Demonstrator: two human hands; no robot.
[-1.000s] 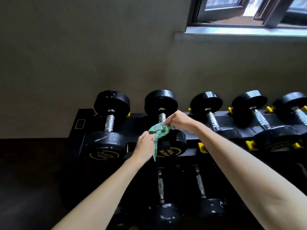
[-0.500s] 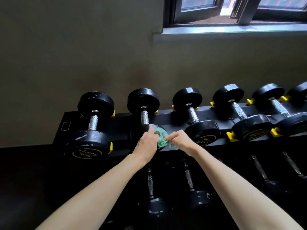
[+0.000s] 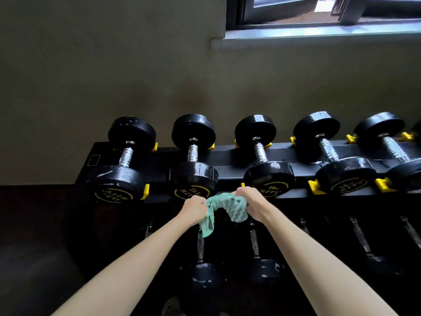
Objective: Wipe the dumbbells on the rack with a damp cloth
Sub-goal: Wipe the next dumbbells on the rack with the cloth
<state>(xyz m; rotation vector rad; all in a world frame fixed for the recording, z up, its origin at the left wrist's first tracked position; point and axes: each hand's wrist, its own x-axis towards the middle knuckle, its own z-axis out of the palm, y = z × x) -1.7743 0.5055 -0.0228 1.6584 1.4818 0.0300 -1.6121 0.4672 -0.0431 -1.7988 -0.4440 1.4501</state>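
**liftlog:** ok so where's the cloth (image 3: 224, 206) at, is it on a weight or what?

**ragman:** nah, it's bunched up between both hands, out in front of the top shelf of the rack (image 3: 230, 156). The left hand (image 3: 193, 209) has its fingers curled round one end, and a green tail hangs down below that fist. The right hand (image 3: 252, 205) is clenched on the other end. The cloth sits low in the gap between the second dumbbell (image 3: 193, 174) and the third dumbbell (image 3: 268, 176), counting from the left. Can't tell if it touches either one (the right knuckles overlap the third one's near face, that's all I get).

**liftlog:** and the rest of the row?

**ragman:** The first dumbbell (image 3: 124, 179) at the left end has pale scuffs on its black heads. Two more sit off to the right. They all lie with chrome handles pointing at the wall, with yellow stoppers (image 3: 315, 187) beside them. The lower dumbbells (image 3: 201, 273) are on the shelf underneath, and it's pretty dark down there. There's a window (image 3: 319, 12) up top right.
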